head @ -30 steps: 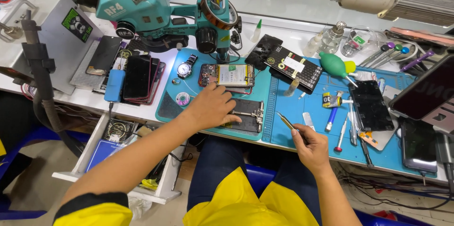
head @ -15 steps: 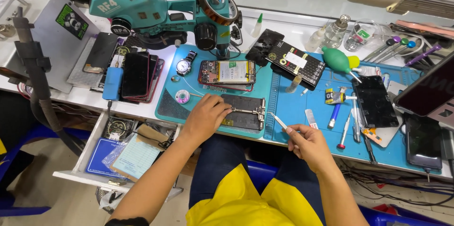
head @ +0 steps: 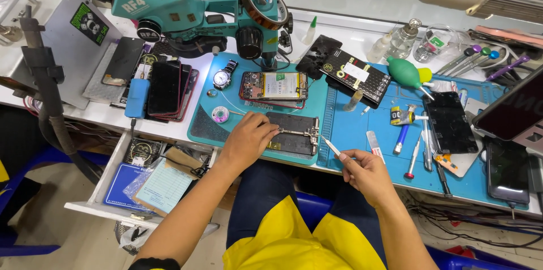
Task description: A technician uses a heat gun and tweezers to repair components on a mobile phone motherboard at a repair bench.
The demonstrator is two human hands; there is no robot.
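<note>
My left hand (head: 248,139) rests on the left end of a dark phone part (head: 295,134) that lies on the teal mat (head: 206,128), fingers pressing it down. My right hand (head: 365,173) grips a thin white-handled tool (head: 331,146), its tip pointing at the right edge of that part. Just behind the part lies an opened phone (head: 274,85) with its battery and board showing, beneath a teal microscope (head: 169,4).
A wristwatch (head: 222,75), a stack of phones (head: 164,88), an open drawer (head: 150,182) with papers, a green air blower (head: 408,72), small bottles (head: 404,41), screwdrivers (head: 416,154) and more phones (head: 508,171) crowd the blue mat (head: 353,128) and bench.
My left hand slid from the mat's middle down onto the dark phone part. My right hand shifted slightly right, tool tip now at the part's edge. The view moved closer.
</note>
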